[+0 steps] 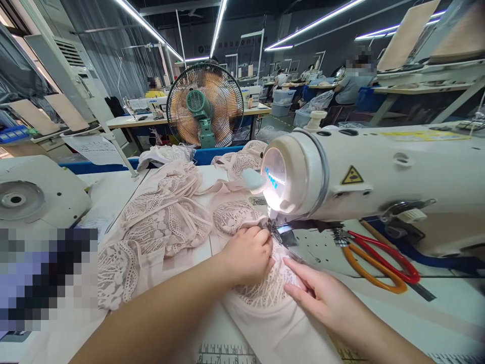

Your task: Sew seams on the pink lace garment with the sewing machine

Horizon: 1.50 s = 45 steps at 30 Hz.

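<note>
A pale pink lace bra (pixel 263 298) lies under the needle area of a white sewing machine (pixel 379 172), its lace cup lit by the machine's lamp. My left hand (pixel 246 255) is closed on the fabric just left of the presser foot (pixel 273 227), fingers curled together. On the lace to the right, my right hand (pixel 322 296) rests with thumb and forefinger stretched out and apart; its other fingers are partly hidden. The needle tip cannot be made out behind the machine head and my left hand.
More lace bras (pixel 162 217) are heaped left of the machine. Scissors (pixel 379 265) with red and orange handles lie at right. A printed ruler (pixel 227 353) runs along the front edge. Beyond the table stands a big fan (pixel 204 106); people sit at machines farther back.
</note>
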### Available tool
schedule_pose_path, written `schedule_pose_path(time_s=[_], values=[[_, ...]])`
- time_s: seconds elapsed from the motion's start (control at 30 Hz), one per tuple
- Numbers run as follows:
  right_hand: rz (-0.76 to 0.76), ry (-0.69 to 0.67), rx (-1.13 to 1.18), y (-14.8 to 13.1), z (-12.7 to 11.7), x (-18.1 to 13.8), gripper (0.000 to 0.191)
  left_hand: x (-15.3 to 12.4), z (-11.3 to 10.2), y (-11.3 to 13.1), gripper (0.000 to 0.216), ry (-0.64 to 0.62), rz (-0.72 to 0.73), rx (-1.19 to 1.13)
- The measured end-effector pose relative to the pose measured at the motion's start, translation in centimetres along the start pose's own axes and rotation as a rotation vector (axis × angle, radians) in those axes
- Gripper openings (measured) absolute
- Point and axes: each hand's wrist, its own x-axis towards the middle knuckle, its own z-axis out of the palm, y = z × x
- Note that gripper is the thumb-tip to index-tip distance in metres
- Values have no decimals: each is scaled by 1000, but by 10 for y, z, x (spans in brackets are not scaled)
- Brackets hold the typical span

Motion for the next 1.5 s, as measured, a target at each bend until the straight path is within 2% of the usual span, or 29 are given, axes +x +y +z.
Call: schedule_pose_path(time_s=[0.2,0.43,0.57,0.73,0.93,1.03,1.17,1.23,1.3,1.5], values=[[-22,10,-12,4,1,1,55,0,-2,-1,41,-17,-38,-14],[17,5,-36,3,1,4,65,2,-1,-4,42,-11,-48,-24],[31,15,-64,1,0,8,67,2,-2,-9,32,35,-46,-41],[26,46,-129,1,1,11,60,-1,-2,-15,23,50,25,-51],[34,63,-275,-4,-3,14,54,-10,-9,-11,25,67,-2,-96],[35,68,-373,-5,-8,7,51,-20,-26,0,34,-45,-79,-150],[-114,43,-438,3,-11,-11,48,-28,-49,14,86,-364,-153,-151],[-183,28,-450,9,-11,-18,44,-27,-54,16,90,-449,-186,-133],[-198,37,-475,13,-11,-21,41,-25,-54,16,87,-475,-222,-140],[-125,15,-523,6,-13,-10,43,-21,-49,8,84,-430,-329,-159]])
